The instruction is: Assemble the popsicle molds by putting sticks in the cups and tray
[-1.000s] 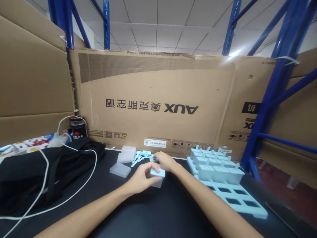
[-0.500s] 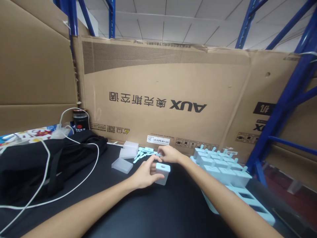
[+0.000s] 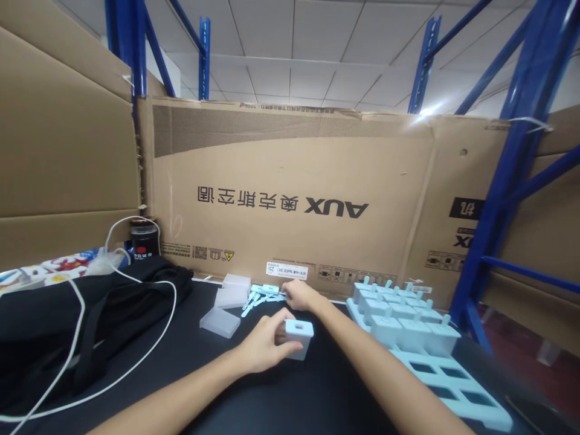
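My left hand [image 3: 267, 343] is closed around a popsicle mold, a frosted clear cup [image 3: 298, 350] with a light blue lid [image 3: 299, 328] that has a slot in its top. The mold stands upright over the black table. Beyond it, my right hand [image 3: 299, 295] reaches to the right end of a pile of light blue popsicle sticks [image 3: 258, 299]. Its fingers are curled together at the sticks; what lies between the fingertips is hidden. Left of the pile are three frosted clear mold cups [image 3: 220, 323] without lids.
On the right, a light blue rack [image 3: 487, 417] holds several lidded molds [image 3: 410, 329] with sticks upright. A black bag [image 3: 131, 302], a white cable [image 3: 168, 326] and a dark jar [image 3: 145, 238] occupy the left. A cardboard wall [image 3: 281, 163] stands behind, between blue metal posts [image 3: 507, 199].
The view has tilted up slightly. My right hand has moved apart from the mold, toward the sticks, while my left hand keeps hold of the mold.
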A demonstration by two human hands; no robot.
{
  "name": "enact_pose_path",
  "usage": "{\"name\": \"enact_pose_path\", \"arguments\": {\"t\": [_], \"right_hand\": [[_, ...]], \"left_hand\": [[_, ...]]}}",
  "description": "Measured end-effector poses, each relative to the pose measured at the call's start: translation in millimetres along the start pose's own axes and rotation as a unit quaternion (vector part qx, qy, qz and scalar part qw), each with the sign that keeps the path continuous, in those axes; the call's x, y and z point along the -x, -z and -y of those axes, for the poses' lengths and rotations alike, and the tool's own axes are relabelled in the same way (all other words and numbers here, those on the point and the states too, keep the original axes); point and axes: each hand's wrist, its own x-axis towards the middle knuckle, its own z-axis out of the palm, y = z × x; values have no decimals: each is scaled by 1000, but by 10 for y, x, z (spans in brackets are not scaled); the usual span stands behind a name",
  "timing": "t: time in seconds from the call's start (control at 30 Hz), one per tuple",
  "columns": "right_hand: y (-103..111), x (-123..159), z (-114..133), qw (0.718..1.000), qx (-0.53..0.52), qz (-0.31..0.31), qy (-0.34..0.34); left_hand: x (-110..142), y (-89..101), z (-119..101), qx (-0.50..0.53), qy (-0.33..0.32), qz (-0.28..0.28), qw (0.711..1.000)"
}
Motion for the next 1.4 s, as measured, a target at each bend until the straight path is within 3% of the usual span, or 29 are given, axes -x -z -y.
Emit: {"name": "enact_pose_path", "arguments": {"t": [0.2, 0.37, 0.5, 0.6, 0.73, 0.9, 1.1, 1.2, 1.27, 1.4], "right_hand": [[135, 12, 20, 999, 27, 46, -4], [663, 204, -56, 998, 8, 62, -5], [1142, 467, 40, 985, -154, 64, 38], [1291, 652, 220, 951, -278, 95, 93], [1211, 764, 399, 964, -204, 134, 102], [1095, 741, 408, 964, -179, 161, 111], [1118, 810, 498, 973, -99, 177, 114], [1319, 1033, 460, 978, -62, 165, 113], [1543, 1285, 343, 982, -49, 157, 94], [1964, 1937, -60, 985, -3, 171, -20]], "left_hand": [[-7, 35, 19, -26, -4, 12, 1000], [3, 56, -4, -103, 17, 6, 994], [5, 56, -7, -109, 21, 6, 994], [3, 50, 7, -105, 25, 5, 994], [4, 40, 25, -97, 26, 4, 995], [-1, 45, 49, -100, -6, 10, 995], [14, 62, 22, -158, -9, 30, 987], [41, 61, -18, -183, -23, 42, 982], [49, 59, -16, -237, -33, 18, 971], [26, 39, 76, -344, -50, -1, 938]]}}
